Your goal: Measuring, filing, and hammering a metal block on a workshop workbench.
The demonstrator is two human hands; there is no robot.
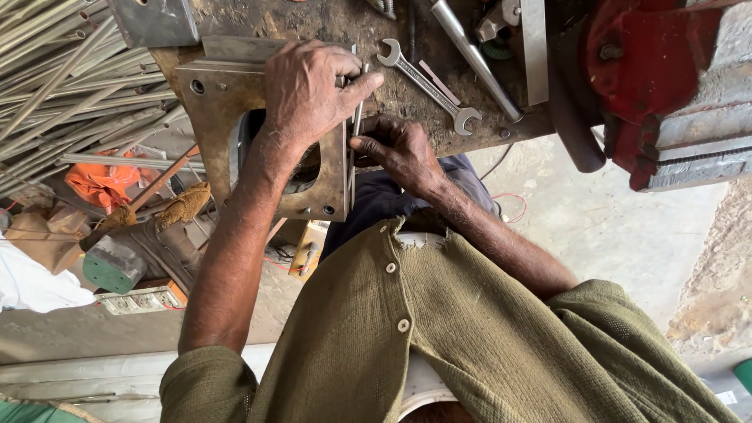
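A square brownish metal plate point(211, 102) with a large round hole and small corner holes lies at the edge of a worn workbench point(313, 19). My left hand point(305, 94) lies over it, with the fingers curled round its right edge. A thin metal rod point(358, 113) stands along that edge, its top under my left fingertips. My right hand point(399, 149) is just right of the plate and pinches the lower end of the rod between thumb and fingers. What the rod's tip touches is hidden.
A double open-ended spanner point(427, 86) and a steel tube point(474, 59) lie on the bench right of my hands. A red vise point(658, 86) fills the upper right. A stack of thin metal rods point(70, 86) lies left, with an orange cloth point(102, 184) below.
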